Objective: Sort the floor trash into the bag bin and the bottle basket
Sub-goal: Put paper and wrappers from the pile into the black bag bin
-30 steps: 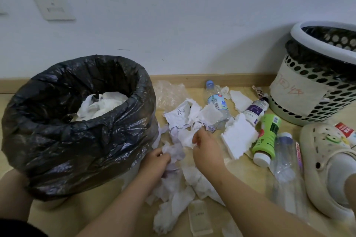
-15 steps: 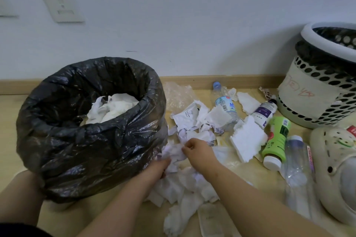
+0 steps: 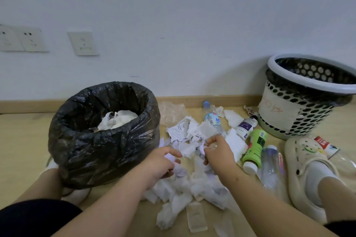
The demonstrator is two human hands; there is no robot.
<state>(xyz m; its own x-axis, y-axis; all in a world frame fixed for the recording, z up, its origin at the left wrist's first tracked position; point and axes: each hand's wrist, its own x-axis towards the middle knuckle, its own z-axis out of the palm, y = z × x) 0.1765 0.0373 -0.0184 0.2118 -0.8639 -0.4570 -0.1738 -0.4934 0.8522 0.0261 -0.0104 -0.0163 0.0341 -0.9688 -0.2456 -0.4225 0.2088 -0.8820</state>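
A bin lined with a black bag (image 3: 104,140) stands on the floor at the left, with crumpled white paper inside. White paper scraps (image 3: 185,184) lie heaped in front of me. My left hand (image 3: 161,161) grips a wad of scraps, fingers curled round it. My right hand (image 3: 217,152) pinches scraps at the pile's far side. A clear water bottle (image 3: 211,118), a small purple-labelled bottle (image 3: 246,127), a green bottle (image 3: 254,148) and a clear bottle (image 3: 271,167) lie to the right. The perforated white basket (image 3: 308,100) stands at the far right.
My foot in a cream clog (image 3: 308,171) rests right of the bottles, with a crushed clear bottle with a red label (image 3: 327,146) beyond it. A clear plastic wrapper (image 3: 171,111) lies by the baseboard. Wall sockets (image 3: 82,43) sit above the bin.
The view has tilted up and back. Both hands have gathered the scraps closer together, and my left hand has closed round a wad.
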